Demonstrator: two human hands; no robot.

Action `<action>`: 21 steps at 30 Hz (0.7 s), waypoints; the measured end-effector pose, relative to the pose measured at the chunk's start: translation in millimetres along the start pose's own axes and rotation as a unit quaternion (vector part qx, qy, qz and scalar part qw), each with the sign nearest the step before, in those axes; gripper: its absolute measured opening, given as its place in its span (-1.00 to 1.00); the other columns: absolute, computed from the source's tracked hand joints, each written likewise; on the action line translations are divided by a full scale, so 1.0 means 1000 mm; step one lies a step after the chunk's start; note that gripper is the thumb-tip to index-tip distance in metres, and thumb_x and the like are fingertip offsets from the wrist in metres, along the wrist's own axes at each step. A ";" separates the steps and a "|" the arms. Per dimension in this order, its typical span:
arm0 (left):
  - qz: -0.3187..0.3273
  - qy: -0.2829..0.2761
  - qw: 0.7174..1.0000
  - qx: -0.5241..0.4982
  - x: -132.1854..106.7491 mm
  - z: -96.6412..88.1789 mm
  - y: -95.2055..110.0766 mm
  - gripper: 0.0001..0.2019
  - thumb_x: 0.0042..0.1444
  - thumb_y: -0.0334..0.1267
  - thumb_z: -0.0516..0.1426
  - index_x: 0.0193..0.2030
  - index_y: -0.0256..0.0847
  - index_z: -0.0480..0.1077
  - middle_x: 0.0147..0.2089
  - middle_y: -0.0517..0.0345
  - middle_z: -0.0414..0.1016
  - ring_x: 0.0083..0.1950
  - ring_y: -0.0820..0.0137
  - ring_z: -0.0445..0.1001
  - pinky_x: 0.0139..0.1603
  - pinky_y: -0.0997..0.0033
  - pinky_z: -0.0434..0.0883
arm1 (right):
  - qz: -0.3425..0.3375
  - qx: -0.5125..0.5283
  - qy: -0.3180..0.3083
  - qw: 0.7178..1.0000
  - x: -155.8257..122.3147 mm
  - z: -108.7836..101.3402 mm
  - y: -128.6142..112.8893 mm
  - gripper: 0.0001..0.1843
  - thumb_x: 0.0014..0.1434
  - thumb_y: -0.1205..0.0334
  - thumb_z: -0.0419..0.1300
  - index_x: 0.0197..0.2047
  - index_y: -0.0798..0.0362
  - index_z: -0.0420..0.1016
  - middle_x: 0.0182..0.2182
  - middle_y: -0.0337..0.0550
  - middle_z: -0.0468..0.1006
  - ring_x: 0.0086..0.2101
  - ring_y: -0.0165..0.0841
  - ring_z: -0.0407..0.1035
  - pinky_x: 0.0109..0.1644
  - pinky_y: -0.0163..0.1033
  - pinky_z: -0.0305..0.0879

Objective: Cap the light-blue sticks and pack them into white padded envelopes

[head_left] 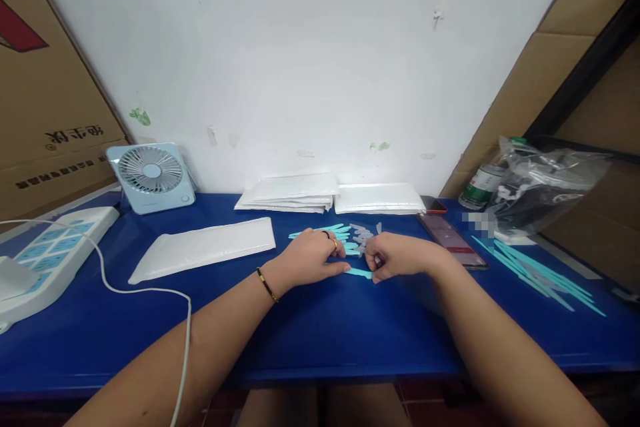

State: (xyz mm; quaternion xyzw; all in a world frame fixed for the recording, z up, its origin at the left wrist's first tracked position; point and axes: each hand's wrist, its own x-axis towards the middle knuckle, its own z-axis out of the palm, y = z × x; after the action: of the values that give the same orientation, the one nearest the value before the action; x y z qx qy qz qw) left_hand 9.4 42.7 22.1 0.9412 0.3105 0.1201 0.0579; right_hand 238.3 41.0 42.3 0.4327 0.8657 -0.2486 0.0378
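My left hand [313, 257] and my right hand [395, 257] meet at the middle of the blue table [320, 333]. Both pinch a short light-blue strip [361, 273] that lies flat between them, the left at one end and the right at the other. Just behind the hands lies a loose pile of light-blue and clear small strips [350, 237]. My left hand wears a ring and a dark bracelet at the wrist.
A white padded envelope [205, 247] lies left of the hands; two stacks of them [330, 197] sit by the wall. A small fan [153, 177], power strip [50, 257] and white cable [145, 290] are left. A phone [453, 240], long light-blue strips [537, 273], a plastic bag [545, 190] and a bottle [480, 187] are right.
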 end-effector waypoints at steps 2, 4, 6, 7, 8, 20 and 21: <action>0.012 -0.013 1.000 0.023 0.000 0.004 0.002 -0.67 0.13 0.05 0.07 -0.15 -0.12 0.43 -0.20 0.12 0.49 -0.18 0.31 0.44 -0.21 0.38 0.25 | -0.013 0.006 0.033 0.999 0.002 0.001 -0.002 -0.89 -0.05 0.22 0.27 -0.46 0.06 0.46 -0.52 -0.24 0.44 -0.50 -0.41 0.28 -0.41 -0.31 0.12; 0.001 -0.024 0.998 0.052 0.001 0.007 0.000 -0.72 0.20 -0.04 0.01 -0.19 -0.16 0.42 -0.25 0.08 0.49 -0.23 0.31 0.45 -0.27 0.40 0.25 | -0.017 0.042 0.069 0.997 0.003 0.002 -0.004 -0.88 0.02 0.19 0.22 -0.42 0.06 0.44 -0.56 -0.25 0.44 -0.51 -0.40 0.30 -0.41 -0.31 0.15; -0.029 -0.028 0.997 0.069 0.003 0.006 -0.004 -0.71 0.26 -0.12 -0.07 -0.24 -0.17 0.41 -0.31 0.07 0.50 -0.29 0.31 0.45 -0.34 0.42 0.24 | -0.017 0.110 0.101 0.989 0.003 0.001 -0.005 -0.85 0.08 0.15 0.17 -0.37 0.07 0.42 -0.55 -0.24 0.45 -0.51 -0.40 0.35 -0.41 -0.31 0.21; -0.045 -0.025 0.996 0.069 0.003 0.004 -0.007 -0.70 0.27 -0.12 -0.10 -0.25 -0.17 0.41 -0.33 0.08 0.50 -0.31 0.32 0.46 -0.37 0.43 0.24 | -0.019 0.145 0.118 0.982 0.003 0.000 -0.004 -0.83 0.10 0.13 0.15 -0.35 0.07 0.41 -0.54 -0.23 0.46 -0.51 -0.39 0.36 -0.42 -0.31 0.23; -0.059 -0.020 0.996 0.064 0.003 0.002 -0.009 -0.69 0.27 -0.10 -0.11 -0.26 -0.16 0.40 -0.34 0.09 0.50 -0.32 0.32 0.46 -0.38 0.44 0.23 | -0.022 0.176 0.136 0.975 0.002 -0.001 -0.003 -0.81 0.10 0.11 0.15 -0.34 0.07 0.40 -0.53 -0.23 0.46 -0.50 -0.40 0.37 -0.42 -0.31 0.25; -0.139 0.116 0.982 -0.056 -0.004 -0.012 -0.027 -0.69 0.27 -0.11 -0.15 -0.21 -0.14 0.36 -0.22 0.14 0.48 -0.20 0.35 0.43 -0.21 0.43 0.31 | -0.022 0.370 0.336 0.866 0.006 -0.008 0.028 -0.59 0.02 -0.03 0.25 -0.14 0.09 0.48 -0.53 -0.16 0.53 -0.47 -0.36 0.41 -0.34 -0.23 0.34; -0.141 0.121 0.981 -0.057 -0.004 -0.012 -0.027 -0.71 0.27 -0.12 -0.14 -0.21 -0.14 0.35 -0.23 0.15 0.47 -0.21 0.36 0.42 -0.21 0.42 0.31 | -0.025 0.383 0.337 0.860 0.007 -0.007 0.026 -0.60 0.02 -0.03 0.26 -0.17 0.09 0.48 -0.53 -0.16 0.53 -0.48 -0.37 0.41 -0.36 -0.24 0.34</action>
State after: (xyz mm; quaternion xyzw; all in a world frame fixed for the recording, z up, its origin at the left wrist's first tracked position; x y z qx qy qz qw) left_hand -12.4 62.3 28.0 0.8618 0.4374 0.2408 0.0899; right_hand 254.8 61.8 36.1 0.4488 0.6726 -0.4003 -0.4312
